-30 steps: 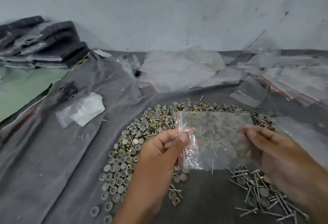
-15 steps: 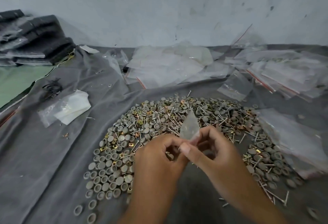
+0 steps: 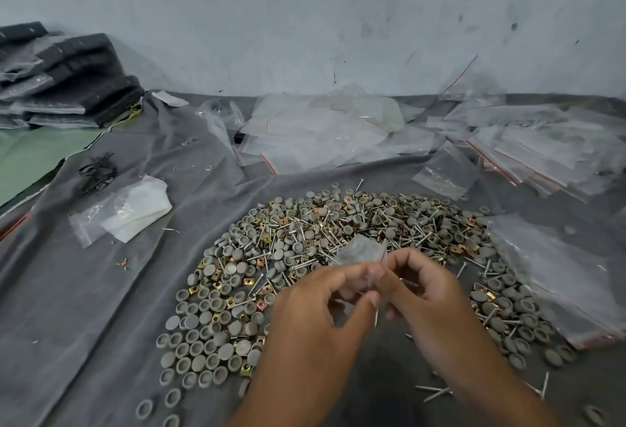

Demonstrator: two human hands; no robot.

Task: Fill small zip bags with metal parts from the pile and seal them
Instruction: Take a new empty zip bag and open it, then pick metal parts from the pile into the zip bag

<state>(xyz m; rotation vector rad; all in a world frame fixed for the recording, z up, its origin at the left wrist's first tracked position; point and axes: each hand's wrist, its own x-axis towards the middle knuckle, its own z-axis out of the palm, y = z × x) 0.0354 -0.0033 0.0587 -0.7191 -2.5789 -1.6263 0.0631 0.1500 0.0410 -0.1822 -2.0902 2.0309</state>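
Zip bag (image 3: 359, 250), clear w/ red strip, sits pinched betw. both hands above the parts pile (image 3: 305, 240), its free end poking up and away from the fingertips. Left hand (image 3: 325, 304) and right hand (image 3: 423, 287) meet at its lower edge, fingers curled on the plastic; neither is nearer. Whether the mouth's open: can't tell. Grey cloth (image 3: 101, 291) underneath.
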